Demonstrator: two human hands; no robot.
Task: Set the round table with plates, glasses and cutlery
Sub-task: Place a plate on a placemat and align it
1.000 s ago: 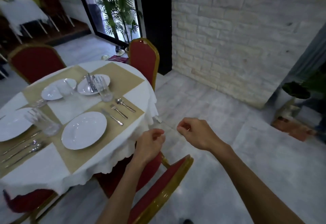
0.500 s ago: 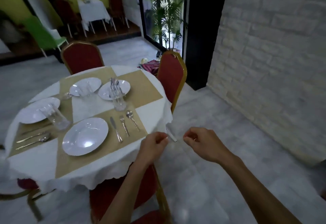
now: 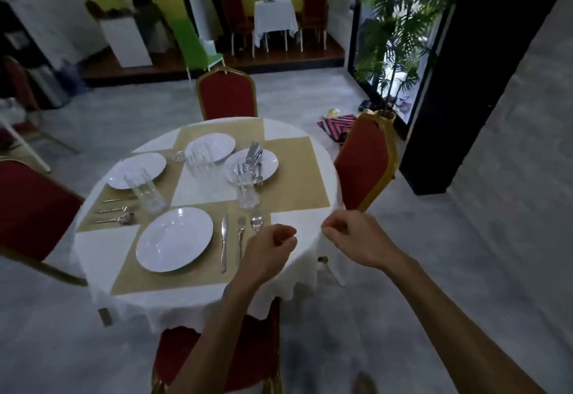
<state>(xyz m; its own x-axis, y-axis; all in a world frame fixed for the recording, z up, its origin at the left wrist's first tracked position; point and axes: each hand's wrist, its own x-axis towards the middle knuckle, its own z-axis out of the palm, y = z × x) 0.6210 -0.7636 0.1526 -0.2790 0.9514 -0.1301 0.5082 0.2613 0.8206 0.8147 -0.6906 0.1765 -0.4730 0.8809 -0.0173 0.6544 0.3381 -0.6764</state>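
Head view, left hand [image 3: 269, 249] curled empty beside spoon [image 3: 256, 222], right hand [image 3: 352, 238] likewise.

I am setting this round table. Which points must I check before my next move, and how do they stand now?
1. Hands free: left hand and right hand curled, nothing seen in them: ok.
2. Near round white plate has knife, fork, spoon beside it: ok.
3. Steel cutlery pile lies on the right white plate: not ok.
4. Far white plate has cutlery beside it: not ok.
5. Clear glass for each plate: cannot tell.
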